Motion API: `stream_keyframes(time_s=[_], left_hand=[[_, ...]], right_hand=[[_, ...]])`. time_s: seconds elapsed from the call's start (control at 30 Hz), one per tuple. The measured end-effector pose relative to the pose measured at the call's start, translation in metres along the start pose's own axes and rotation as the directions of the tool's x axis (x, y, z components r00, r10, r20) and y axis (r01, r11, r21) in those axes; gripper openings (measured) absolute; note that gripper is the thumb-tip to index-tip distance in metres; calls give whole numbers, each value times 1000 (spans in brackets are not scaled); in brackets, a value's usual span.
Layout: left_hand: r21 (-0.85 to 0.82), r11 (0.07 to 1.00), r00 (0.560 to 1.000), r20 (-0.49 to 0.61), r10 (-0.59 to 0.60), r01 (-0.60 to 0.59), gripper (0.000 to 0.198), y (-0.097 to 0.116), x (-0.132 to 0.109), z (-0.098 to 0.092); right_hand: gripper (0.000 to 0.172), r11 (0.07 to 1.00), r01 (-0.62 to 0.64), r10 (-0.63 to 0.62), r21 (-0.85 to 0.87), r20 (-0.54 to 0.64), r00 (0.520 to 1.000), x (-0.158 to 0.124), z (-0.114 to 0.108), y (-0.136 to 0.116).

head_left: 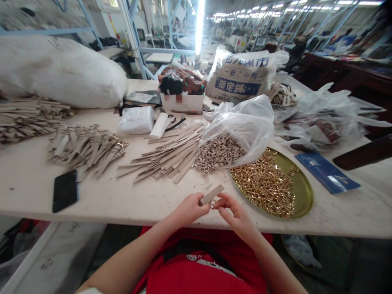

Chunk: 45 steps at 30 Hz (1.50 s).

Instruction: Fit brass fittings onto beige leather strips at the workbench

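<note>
Near the front edge of the table, my left hand [193, 209] is closed on a beige strap [212, 195], whose flat end points up and to the right. My right hand [234, 213] is closed at the strap's side, its thumb and fingers pinching a small metal buckle [212, 203] between the two hands. The buckle's details are too small to tell. To the right lies a round gold tray [303, 200] heaped with small gold buckles [265, 183]. Behind my hands, small beige loops [219, 152] spill from a clear plastic bag [251, 126].
Flat beige strips [171, 157] fan out left of the loops. Further left lie bundled straps [87, 147] and a black phone [65, 191]. A blue booklet [327, 171] is right of the tray. At the back stand a white box [183, 103] and a printed sack [241, 77].
</note>
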<state>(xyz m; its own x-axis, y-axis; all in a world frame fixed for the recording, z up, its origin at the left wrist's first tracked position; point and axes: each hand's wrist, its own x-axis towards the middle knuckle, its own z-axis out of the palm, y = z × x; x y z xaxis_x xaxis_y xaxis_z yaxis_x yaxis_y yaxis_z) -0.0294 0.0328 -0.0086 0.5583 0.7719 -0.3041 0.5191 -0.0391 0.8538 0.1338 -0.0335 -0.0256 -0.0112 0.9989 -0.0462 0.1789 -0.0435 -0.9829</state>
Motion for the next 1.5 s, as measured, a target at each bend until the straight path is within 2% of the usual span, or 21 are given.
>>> stream_keyframes(time_s=[0.07,0.13,0.2,0.3,0.37,0.43,0.53,0.6,0.67,0.8,0.87,0.93,1.0,1.07,1.13,1.2,1.33,1.5], left_hand=[[-20,1000,996,87,-16,17,19,1,-1,0],[-51,998,987,160,-29,37,19,2,-2,1],[-72,996,977,210,-39,55,19,3,-2,1],[-86,995,976,215,-24,44,20,3,0,0],[-123,992,980,197,7,18,27,1,0,-2],[-162,987,983,181,8,22,35,-2,-1,-4],[-124,991,989,147,-32,51,38,-7,-6,-3],[-49,998,990,137,-28,35,36,-10,-10,-2],[45,999,991,136,-12,6,35,-10,-13,-2],[311,947,995,79,53,-76,35,-5,-15,-5],[380,918,993,77,88,-111,34,-3,-14,-5],[338,932,990,84,110,-132,33,-1,-12,-2],[188,974,991,79,109,-122,29,0,-12,3],[2,999,995,87,52,-53,24,1,-12,9],[-132,991,993,121,-15,31,23,2,-12,13],[-203,976,987,156,-44,75,25,3,-11,14],[-278,954,981,185,-59,110,25,0,-10,13],[-329,931,976,198,-92,155,23,-6,-12,15]], right_hand=[[29,999,17,-18,-50,-13,1000,-2,0,-1],[33,998,-36,33,-56,-51,998,-1,1,-2],[34,995,-101,101,6,-25,995,1,3,-2],[22,976,-160,153,147,61,986,2,6,-1],[21,948,-200,202,247,17,979,3,6,1],[24,884,-229,291,407,-96,952,5,7,3],[26,689,-186,437,700,-196,878,9,7,7],[29,555,-145,490,819,-181,852,12,6,8],[30,474,-131,514,871,-153,844,13,7,8],[31,423,-188,539,886,-80,838,10,13,7],[30,438,-225,555,870,-64,829,6,19,8],[27,499,-238,546,833,-89,833,2,27,9],[25,617,-213,482,758,-149,864,-3,36,10],[23,739,-165,390,653,-214,896,-7,42,12],[22,811,-130,327,570,-258,909,-9,45,13],[23,827,-130,315,547,-259,913,-10,45,13],[24,796,-190,345,575,-173,922,-9,40,8],[25,886,-210,314,413,-202,928,-11,36,4]])
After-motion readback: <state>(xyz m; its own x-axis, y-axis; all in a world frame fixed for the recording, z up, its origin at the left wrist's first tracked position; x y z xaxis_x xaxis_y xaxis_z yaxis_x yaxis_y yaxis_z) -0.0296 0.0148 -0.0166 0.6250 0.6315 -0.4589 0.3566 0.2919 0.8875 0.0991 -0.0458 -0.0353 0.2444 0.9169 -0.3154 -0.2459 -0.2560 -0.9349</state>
